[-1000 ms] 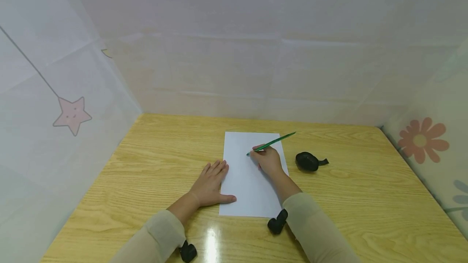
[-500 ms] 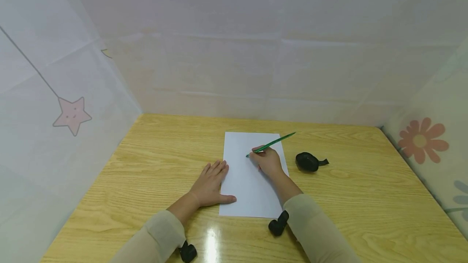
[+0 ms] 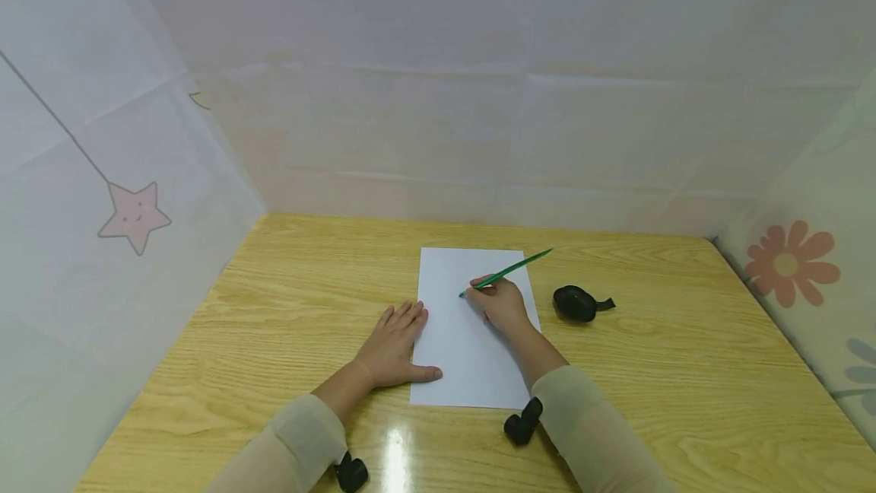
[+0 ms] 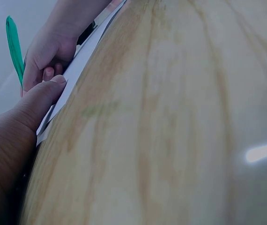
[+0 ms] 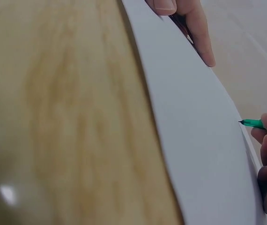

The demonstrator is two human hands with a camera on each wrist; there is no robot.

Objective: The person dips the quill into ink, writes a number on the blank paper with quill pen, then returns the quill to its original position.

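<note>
A white sheet of paper lies on the wooden table. My left hand rests on its left edge with the fingers straight and the thumb spread across the lower part. Over the upper half, my right hand pinches a slim green pen, its back end slanting up to the right. In the right wrist view the dark point of the green pen is right at the paper, and the other fingers curl underneath. The left wrist view shows the left thumb along the paper's near edge.
Right of the paper sits a rounded black object with a short tab. A black device hangs at the right cuff, another black device at the left. Pale printed sheeting stands behind the wooden table.
The right hand and the pen have shifted slightly down the sheet toward the person, the tip drifting a little left. The left hand and the paper have stayed put.
</note>
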